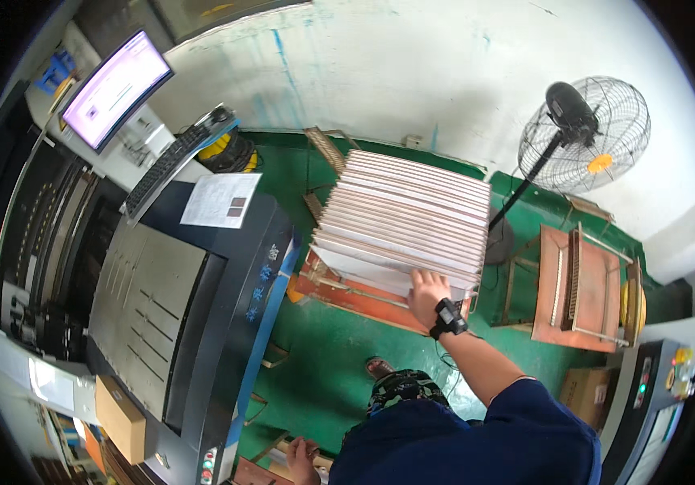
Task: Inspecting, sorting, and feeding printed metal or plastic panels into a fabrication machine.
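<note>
A glossy green floor (319, 356) carried the pieces. Toward its far edge, along the wall, stood a metal-framed rack (339, 295) with a reddish-brown base. Thin pale panels (404, 206) stood on edge in the rack, in close rows running from its left side to its right; they began at its far edge and stopped short of its near edge, where a strip of the base lay bare. The round dark base of a fan (499, 246) rested just beside the rack's right side. Nearer the floor's right edge stood a second reddish-brown rack (552, 283).
</note>
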A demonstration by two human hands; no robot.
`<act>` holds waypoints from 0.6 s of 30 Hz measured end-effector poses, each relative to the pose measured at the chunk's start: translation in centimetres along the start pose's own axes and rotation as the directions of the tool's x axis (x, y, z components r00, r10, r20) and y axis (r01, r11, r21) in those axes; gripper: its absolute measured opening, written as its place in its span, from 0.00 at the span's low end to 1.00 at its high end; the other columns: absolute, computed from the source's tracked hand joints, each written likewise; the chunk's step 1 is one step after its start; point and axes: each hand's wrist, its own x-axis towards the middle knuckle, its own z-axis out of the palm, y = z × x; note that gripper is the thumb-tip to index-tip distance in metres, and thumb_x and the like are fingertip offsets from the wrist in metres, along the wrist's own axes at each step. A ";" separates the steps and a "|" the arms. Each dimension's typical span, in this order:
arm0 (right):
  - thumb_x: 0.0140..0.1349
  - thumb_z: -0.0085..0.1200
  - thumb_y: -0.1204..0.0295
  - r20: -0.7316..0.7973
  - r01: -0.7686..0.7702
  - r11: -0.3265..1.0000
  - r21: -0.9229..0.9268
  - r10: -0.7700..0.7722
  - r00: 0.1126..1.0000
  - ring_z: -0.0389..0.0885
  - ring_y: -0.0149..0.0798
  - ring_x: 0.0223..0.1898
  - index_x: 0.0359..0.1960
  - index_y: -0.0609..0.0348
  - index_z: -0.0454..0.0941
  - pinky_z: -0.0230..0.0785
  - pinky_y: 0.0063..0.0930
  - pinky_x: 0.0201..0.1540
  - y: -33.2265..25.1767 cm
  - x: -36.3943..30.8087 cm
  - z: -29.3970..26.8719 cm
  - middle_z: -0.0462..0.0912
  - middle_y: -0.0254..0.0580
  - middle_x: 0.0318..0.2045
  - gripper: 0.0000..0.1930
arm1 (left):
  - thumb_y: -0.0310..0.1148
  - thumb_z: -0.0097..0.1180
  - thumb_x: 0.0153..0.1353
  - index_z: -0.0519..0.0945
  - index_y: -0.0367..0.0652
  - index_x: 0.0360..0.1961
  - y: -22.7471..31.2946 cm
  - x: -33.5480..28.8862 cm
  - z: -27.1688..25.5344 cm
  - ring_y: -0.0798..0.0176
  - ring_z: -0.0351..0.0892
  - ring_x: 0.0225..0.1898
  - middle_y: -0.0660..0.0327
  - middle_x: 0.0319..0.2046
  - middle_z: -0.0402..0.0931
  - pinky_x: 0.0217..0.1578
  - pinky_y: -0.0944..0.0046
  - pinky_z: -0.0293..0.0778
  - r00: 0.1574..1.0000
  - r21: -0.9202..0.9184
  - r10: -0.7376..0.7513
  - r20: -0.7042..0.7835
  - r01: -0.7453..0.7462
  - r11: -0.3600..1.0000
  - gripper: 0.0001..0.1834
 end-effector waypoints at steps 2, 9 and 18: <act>0.51 0.47 0.71 -0.114 0.012 1.000 -0.027 -0.015 0.993 0.74 0.46 0.42 0.43 0.58 0.71 0.63 0.46 0.47 -0.3 -0.6 -0.6 0.76 0.46 0.39 0.16 | 0.35 0.45 0.63 0.69 0.38 0.44 1.3 0.3 1.3 0.63 0.75 0.31 0.57 0.32 0.74 0.33 0.65 0.71 0.997 0.019 0.030 0.078 -0.031 0.999 0.13; 0.55 0.47 0.68 -0.009 -0.107 0.986 0.130 0.109 0.994 0.79 0.46 0.35 0.34 0.54 0.76 0.68 0.46 0.40 0.6 1.7 0.3 0.80 0.48 0.28 0.09 | 0.30 0.47 0.62 0.68 0.36 0.44 4.1 1.4 2.4 0.65 0.75 0.31 0.57 0.31 0.74 0.32 0.67 0.71 0.990 0.000 0.047 0.135 -0.047 0.999 0.12; 0.50 0.53 0.68 -0.330 -0.110 0.992 0.059 0.123 0.936 0.78 0.45 0.24 0.25 0.57 0.79 0.69 0.32 0.28 0.6 4.2 -16.9 0.79 0.47 0.22 0.07 | 0.31 0.48 0.61 0.72 0.37 0.42 5.0 -0.1 -2.6 0.67 0.76 0.33 0.60 0.33 0.76 0.35 0.70 0.70 0.978 -0.011 0.204 0.032 -0.204 0.979 0.11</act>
